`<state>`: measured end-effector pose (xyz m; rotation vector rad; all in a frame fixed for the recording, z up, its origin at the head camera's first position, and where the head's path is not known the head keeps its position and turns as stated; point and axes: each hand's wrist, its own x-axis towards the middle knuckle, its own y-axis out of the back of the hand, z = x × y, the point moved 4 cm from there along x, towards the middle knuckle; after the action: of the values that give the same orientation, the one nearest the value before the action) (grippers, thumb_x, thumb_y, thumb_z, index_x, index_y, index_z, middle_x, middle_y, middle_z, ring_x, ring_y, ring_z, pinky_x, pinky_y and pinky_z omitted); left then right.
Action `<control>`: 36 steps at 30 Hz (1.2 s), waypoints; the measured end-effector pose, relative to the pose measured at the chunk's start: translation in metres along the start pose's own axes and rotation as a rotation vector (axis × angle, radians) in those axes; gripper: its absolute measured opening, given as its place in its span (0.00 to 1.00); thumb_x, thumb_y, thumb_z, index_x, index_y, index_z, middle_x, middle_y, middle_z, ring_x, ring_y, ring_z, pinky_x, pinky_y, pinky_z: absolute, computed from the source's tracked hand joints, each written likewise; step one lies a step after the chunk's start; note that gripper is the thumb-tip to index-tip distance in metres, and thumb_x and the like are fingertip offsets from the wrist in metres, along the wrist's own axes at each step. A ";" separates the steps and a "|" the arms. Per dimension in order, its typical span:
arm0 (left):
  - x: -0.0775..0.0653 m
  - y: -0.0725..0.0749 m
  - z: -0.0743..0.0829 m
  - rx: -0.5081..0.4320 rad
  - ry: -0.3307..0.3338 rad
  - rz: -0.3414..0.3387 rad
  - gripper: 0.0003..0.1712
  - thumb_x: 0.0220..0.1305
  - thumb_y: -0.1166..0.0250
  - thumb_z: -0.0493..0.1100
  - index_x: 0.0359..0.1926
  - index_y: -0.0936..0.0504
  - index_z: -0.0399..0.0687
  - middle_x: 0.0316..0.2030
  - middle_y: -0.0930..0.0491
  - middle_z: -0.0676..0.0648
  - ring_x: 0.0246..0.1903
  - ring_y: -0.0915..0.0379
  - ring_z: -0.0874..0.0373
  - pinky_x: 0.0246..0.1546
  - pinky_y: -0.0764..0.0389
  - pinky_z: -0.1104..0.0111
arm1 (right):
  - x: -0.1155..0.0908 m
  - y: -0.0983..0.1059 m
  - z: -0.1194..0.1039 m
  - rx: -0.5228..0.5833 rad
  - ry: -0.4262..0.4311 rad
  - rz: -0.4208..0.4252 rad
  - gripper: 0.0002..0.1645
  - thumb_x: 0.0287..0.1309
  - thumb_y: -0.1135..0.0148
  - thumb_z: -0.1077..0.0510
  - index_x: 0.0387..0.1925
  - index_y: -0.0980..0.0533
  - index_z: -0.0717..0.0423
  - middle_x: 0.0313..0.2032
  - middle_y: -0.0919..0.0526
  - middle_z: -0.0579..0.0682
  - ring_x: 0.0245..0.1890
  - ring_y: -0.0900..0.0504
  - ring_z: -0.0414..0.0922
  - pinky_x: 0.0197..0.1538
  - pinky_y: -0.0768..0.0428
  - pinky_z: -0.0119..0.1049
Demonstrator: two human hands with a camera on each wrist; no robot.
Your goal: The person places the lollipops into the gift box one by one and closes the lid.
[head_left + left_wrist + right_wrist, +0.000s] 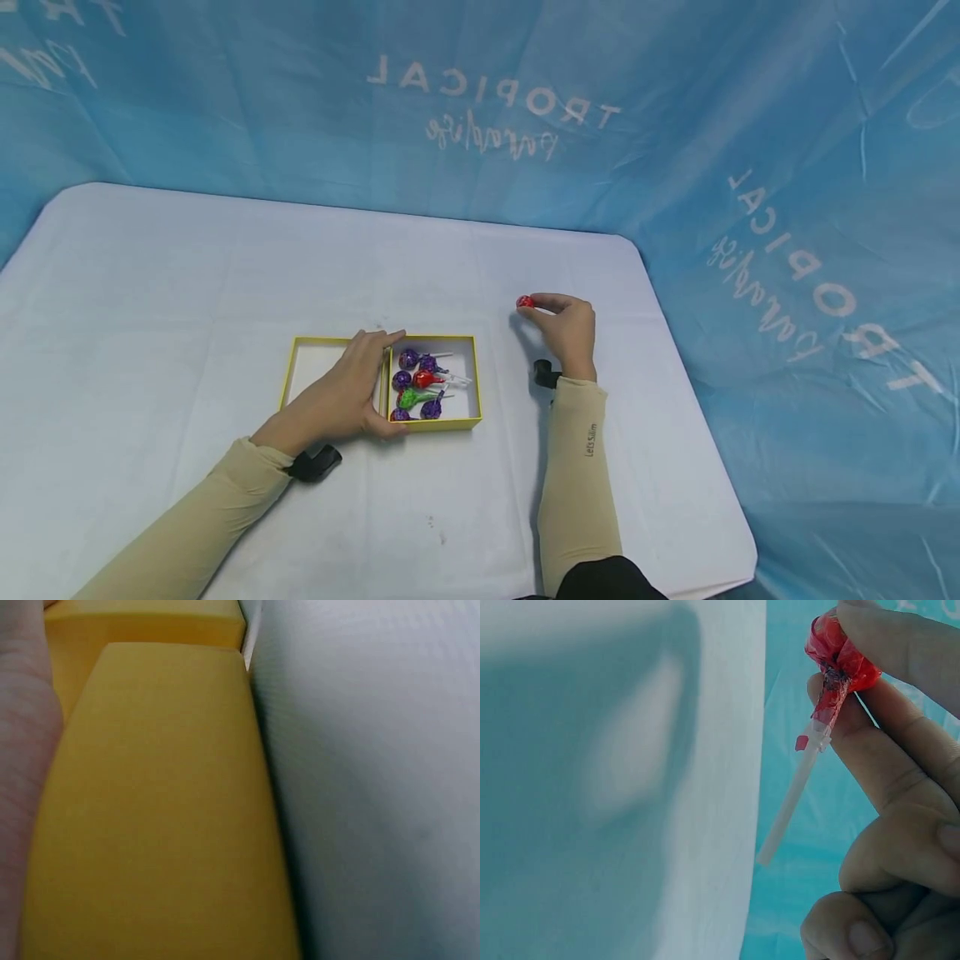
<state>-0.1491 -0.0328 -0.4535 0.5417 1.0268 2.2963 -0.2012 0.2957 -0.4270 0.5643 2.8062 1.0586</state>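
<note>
In the head view my right hand [572, 329] pinches a red-wrapped lollipop [525, 302] by its round head, above the white table. The right wrist view shows the lollipop [832, 667] between thumb and fingertips, its white stick slanting downward. My left hand [348, 387] spans the yellow-edged box [435, 425], thumb at the near side and fingers at the far edge. Inside the box lie several wrapped lollipops [427, 379], in purple, red and green. Seen from the left wrist, yellow box sides [165, 802] fill the middle beside the palm.
A second shallow yellow-edged tray or lid [311, 367] adjoins the box on the left, partly under the left hand and wrist. White cloth covers the table [225, 275]. Blue curtains [487, 167] with white lettering hang behind and on the right.
</note>
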 end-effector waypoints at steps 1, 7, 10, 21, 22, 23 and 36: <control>0.000 0.000 0.000 -0.001 0.001 -0.001 0.76 0.35 0.19 0.67 0.76 0.51 0.40 0.65 0.39 0.38 0.70 0.47 0.41 0.80 0.57 0.51 | -0.001 -0.001 -0.001 0.004 0.001 -0.002 0.19 0.48 0.20 0.48 0.42 0.11 0.49 0.45 0.10 0.49 0.60 0.22 0.46 0.66 0.25 0.47; -0.001 -0.001 0.002 -0.007 0.002 -0.004 0.75 0.35 0.19 0.66 0.76 0.50 0.39 0.64 0.39 0.36 0.70 0.47 0.41 0.80 0.57 0.50 | -0.009 -0.007 -0.014 0.005 -0.006 -0.035 0.19 0.48 0.20 0.48 0.42 0.11 0.49 0.46 0.11 0.48 0.60 0.22 0.46 0.65 0.24 0.48; -0.001 -0.001 0.002 -0.006 0.002 -0.009 0.76 0.35 0.19 0.65 0.76 0.51 0.39 0.65 0.39 0.36 0.70 0.47 0.41 0.80 0.57 0.50 | -0.015 -0.010 -0.026 0.002 0.035 -0.062 0.18 0.48 0.20 0.49 0.43 0.11 0.49 0.46 0.11 0.48 0.60 0.22 0.46 0.64 0.23 0.49; 0.000 0.001 0.001 0.019 -0.021 0.010 0.76 0.34 0.19 0.67 0.76 0.51 0.41 0.66 0.41 0.35 0.72 0.50 0.38 0.80 0.58 0.50 | -0.035 -0.022 -0.066 -0.037 0.166 -0.180 0.14 0.47 0.20 0.47 0.38 0.10 0.46 0.42 0.10 0.44 0.55 0.18 0.45 0.60 0.19 0.47; 0.000 0.001 0.001 0.019 -0.022 0.012 0.76 0.34 0.19 0.67 0.76 0.51 0.41 0.66 0.41 0.35 0.72 0.50 0.38 0.80 0.58 0.51 | -0.037 -0.023 -0.068 -0.046 0.174 -0.193 0.14 0.47 0.20 0.48 0.38 0.10 0.46 0.42 0.10 0.44 0.55 0.18 0.45 0.60 0.19 0.47; 0.000 0.001 0.001 0.019 -0.021 0.011 0.76 0.34 0.19 0.67 0.76 0.51 0.41 0.66 0.41 0.35 0.72 0.50 0.38 0.80 0.58 0.51 | -0.038 -0.025 -0.071 -0.055 0.182 -0.205 0.14 0.48 0.20 0.48 0.38 0.10 0.46 0.43 0.10 0.44 0.55 0.18 0.45 0.60 0.19 0.47; -0.001 0.002 0.000 0.004 0.010 -0.015 0.76 0.34 0.19 0.66 0.77 0.52 0.41 0.66 0.41 0.36 0.71 0.49 0.40 0.80 0.56 0.50 | -0.053 -0.031 -0.093 -0.128 0.279 -0.262 0.16 0.45 0.19 0.46 0.36 0.10 0.47 0.42 0.10 0.44 0.52 0.17 0.45 0.59 0.19 0.46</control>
<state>-0.1493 -0.0344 -0.4521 0.5231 1.0365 2.2868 -0.1809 0.1972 -0.3791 0.0342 2.9027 1.3347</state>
